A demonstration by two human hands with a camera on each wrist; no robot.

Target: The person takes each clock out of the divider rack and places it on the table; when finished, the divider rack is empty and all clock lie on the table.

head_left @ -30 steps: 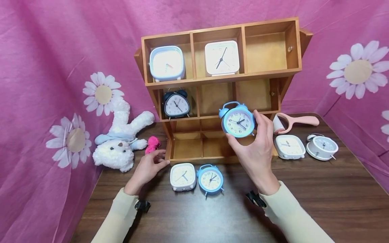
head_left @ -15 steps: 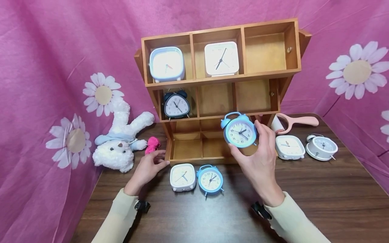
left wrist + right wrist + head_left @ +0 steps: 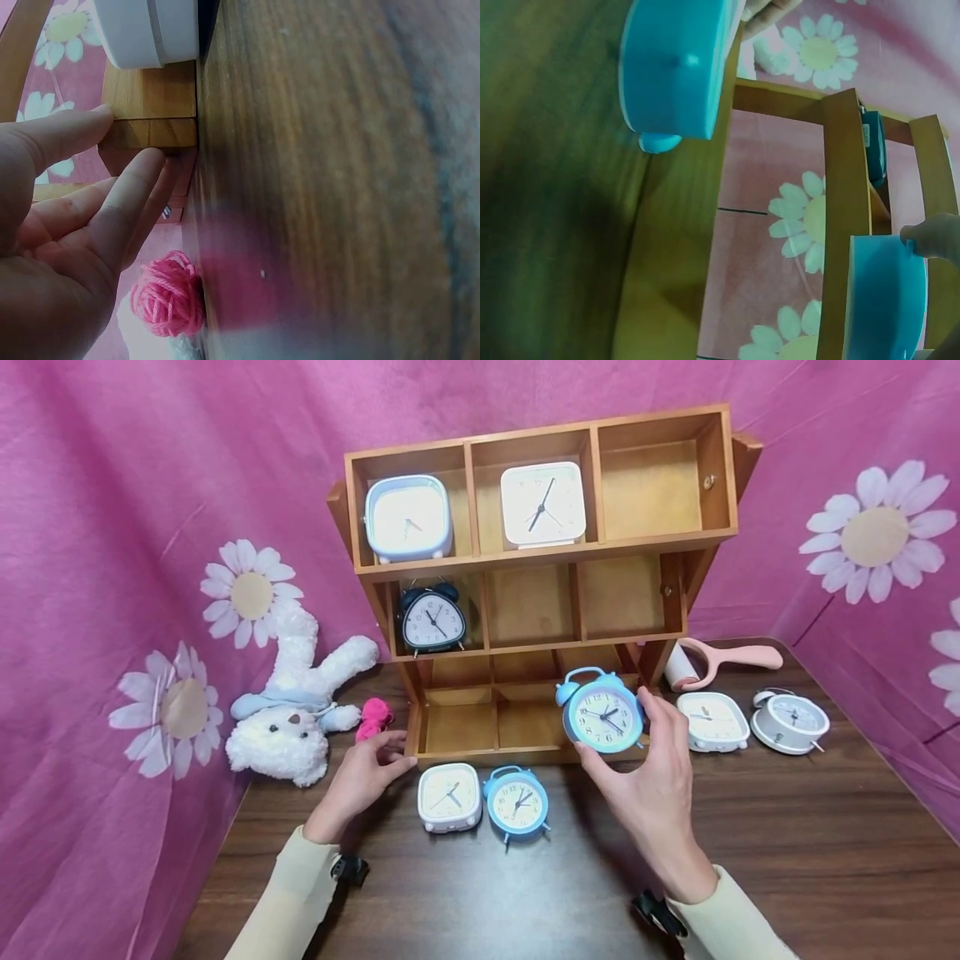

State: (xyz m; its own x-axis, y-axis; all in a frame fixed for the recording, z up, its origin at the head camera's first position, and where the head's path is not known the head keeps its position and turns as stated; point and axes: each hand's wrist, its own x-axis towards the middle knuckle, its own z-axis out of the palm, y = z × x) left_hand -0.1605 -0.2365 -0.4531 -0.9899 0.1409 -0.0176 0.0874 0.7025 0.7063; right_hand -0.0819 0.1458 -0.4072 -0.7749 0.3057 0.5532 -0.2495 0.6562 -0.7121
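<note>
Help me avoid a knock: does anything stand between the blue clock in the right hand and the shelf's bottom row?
No loose thing shows between, though the held clock hides part of the view. Only the shelf's low front edge might catch it. The other blue clock and a white clock are farther left.

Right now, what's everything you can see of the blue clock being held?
The blue alarm clock has a round white dial, dark numerals and pointers, two bells, an arched handle and a glossy, plastic-looking shell. Slightly tilted, it is pinched in the right hand, in front of the wooden shelf's lower right part; contact there is unclear.
</note>
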